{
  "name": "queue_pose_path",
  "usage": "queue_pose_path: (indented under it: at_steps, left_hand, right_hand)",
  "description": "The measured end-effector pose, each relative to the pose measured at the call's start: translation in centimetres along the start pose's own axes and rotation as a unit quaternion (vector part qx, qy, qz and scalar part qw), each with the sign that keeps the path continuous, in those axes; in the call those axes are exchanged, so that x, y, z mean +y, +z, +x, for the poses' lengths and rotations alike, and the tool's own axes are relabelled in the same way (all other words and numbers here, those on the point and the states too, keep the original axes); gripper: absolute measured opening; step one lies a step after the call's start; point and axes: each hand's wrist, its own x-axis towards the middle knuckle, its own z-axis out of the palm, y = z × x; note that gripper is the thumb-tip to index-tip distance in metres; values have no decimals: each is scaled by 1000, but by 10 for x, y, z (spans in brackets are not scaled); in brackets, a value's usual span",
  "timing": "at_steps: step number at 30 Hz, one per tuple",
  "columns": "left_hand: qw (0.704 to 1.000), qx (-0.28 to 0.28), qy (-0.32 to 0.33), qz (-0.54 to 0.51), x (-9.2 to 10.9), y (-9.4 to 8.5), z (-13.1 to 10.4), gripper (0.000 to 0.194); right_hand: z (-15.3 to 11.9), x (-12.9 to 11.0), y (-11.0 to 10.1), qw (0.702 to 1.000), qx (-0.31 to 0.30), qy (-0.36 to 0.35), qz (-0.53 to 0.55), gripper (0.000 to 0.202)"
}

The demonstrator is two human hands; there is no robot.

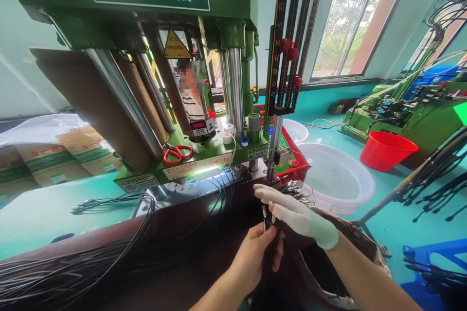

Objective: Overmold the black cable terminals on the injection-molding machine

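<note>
My left hand [251,252], bare, is closed around black cables [265,221] whose slim metal-tipped ends point up between thumb and fingers. Just above it is my right hand [308,218], in a whitish glove that leaves the tips bare. Its fingers are stretched out to the left over the cable ends, and its thumb is beside one tip; whether it touches is unclear. Behind the glove lies a bunch of cables with metal ends [297,192]. A thick bundle of black cables [91,262] lies along the dark bench at the left.
A green press [233,153] with steel columns stands ahead. Red-handled scissors [178,154] rest on its base. At the right are a white tub [335,175], a red bucket [388,150] and hanging cables [430,175]. A person [193,92] is visible behind the press.
</note>
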Motion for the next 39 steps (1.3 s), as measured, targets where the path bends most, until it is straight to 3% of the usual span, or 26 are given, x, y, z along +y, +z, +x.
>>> queue_pose_path:
  at_steps: [3, 5, 9, 12, 18, 22, 25, 27, 29, 32, 37, 39]
  left_hand:
    - [1000, -17, 1, -19, 0, 2, 2, 32]
    - [1000, -27, -5, -15, 0, 1, 3, 35]
    - [1000, -23, -2, 10, -2, -1, 7, 37]
    - [999, -17, -8, 28, -6, -3, 9, 38]
    - [1000, -2, 0, 17, -14, -4, 13, 36]
    - [998, -43, -24, 30, -17, -4, 11, 34]
    - [999, -7, -9, 32, -17, -3, 10, 33]
    - [999, 39, -1, 15, -15, -5, 12, 31]
    - [998, 69, -3, 5, -14, -7, 14, 30]
    - [994, 93, 21, 47, -11, -10, 14, 25]
    - [997, -16, -32, 62, -4, -6, 2, 22]
    - [999, -11, -36, 34, -3, -3, -4, 23]
  right_hand:
    - [-4, 1, -1, 999, -10, -46, 3, 42]
    - [-6, 5, 0, 997, -3, -39, 67, 42]
    - [-6, 21, 7, 962, 87, 7, 260, 47]
    - [-7, 28, 12, 944, 117, 38, 305, 42]
    - [-7, 26, 10, 963, 73, 83, 246, 32]
    - [-7, 27, 9, 974, 54, 123, 181, 34]
    - [-8, 32, 7, 990, 87, 108, -26, 33]
    - [-8, 36, 6, 969, 130, 81, -194, 28]
    - [-9, 38, 6, 945, 150, 61, -285, 22]
    - [-11, 38, 5, 945, 148, 47, -287, 17]
    - [-12, 35, 2, 976, 117, 90, -157, 17]
    - [-11, 34, 1, 980, 110, 119, -114, 19]
